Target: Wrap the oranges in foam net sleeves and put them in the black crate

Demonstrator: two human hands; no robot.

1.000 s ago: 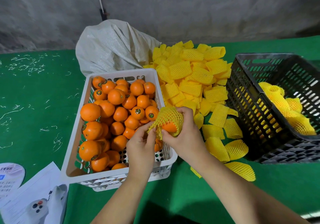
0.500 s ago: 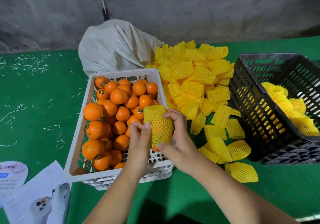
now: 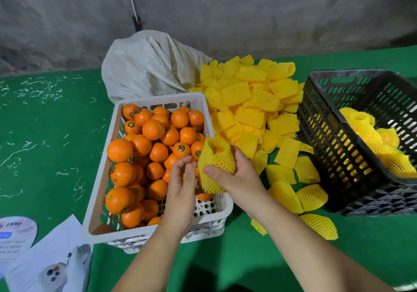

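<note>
A yellow foam net sleeve (image 3: 216, 164) with an orange (image 3: 218, 150) inside — a patch of peel shows through its open top end — is held above the near right corner of the white crate (image 3: 155, 235). The right hand (image 3: 234, 176) grips it, thumb across the front of the mesh and fingers curled round the far side. The left hand (image 3: 181, 192) is just beside the sleeve on its left, fingers loosely bent with the tips at the sleeve's edge; whether they pinch the mesh cannot be told. The white crate holds a heap of loose oranges (image 3: 146, 156), several bearing small round dark stickers with green and gold, the print too small to read. To the right of it lies a pile of empty yellow foam sleeves (image 3: 255, 102) spread across the green table cover (image 3: 45, 145). Further right stands the black crate (image 3: 334, 133), with several sleeved oranges (image 3: 370, 133) inside against its right side. Behind the white crate — a crumpled pale woven sack (image 3: 146, 66). At the near left corner lie printed sheets (image 3: 40, 260) with blurred blue and black text, not legible. Thin pale shreds are scattered on the left part of the cover.
</note>
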